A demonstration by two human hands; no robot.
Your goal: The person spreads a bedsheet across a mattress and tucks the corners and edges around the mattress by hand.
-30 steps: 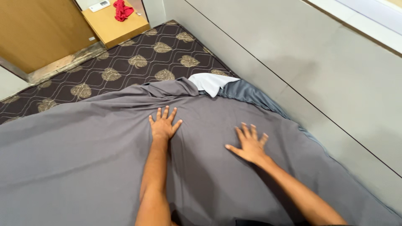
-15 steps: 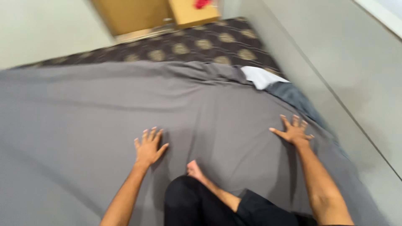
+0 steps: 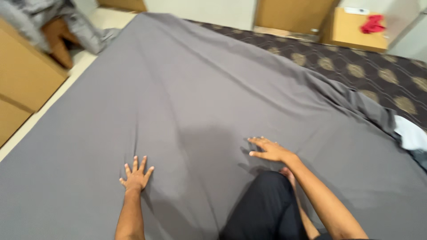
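Observation:
A large grey bed sheet (image 3: 187,89) is spread over a mattress (image 3: 356,71) with a dark brown and gold pattern. My left hand (image 3: 135,176) lies flat on the sheet with its fingers spread, low and left of centre. My right hand (image 3: 269,150) presses palm down on the sheet further right, fingers pointing left. Neither hand holds anything. My knee in black trousers (image 3: 267,209) rests on the sheet between the arms, with a foot showing behind it.
A wooden bedside table (image 3: 358,31) with a red cloth (image 3: 372,23) stands at the top right. A wooden cabinet (image 3: 22,80) with crumpled grey fabric (image 3: 40,18) on top is at the left. White cloth (image 3: 411,135) lies at the right edge.
The view has swung left, away from the wall. Both hands have shifted across the sheet, still flat on it. My right hand now points left and lies closer to my knee.

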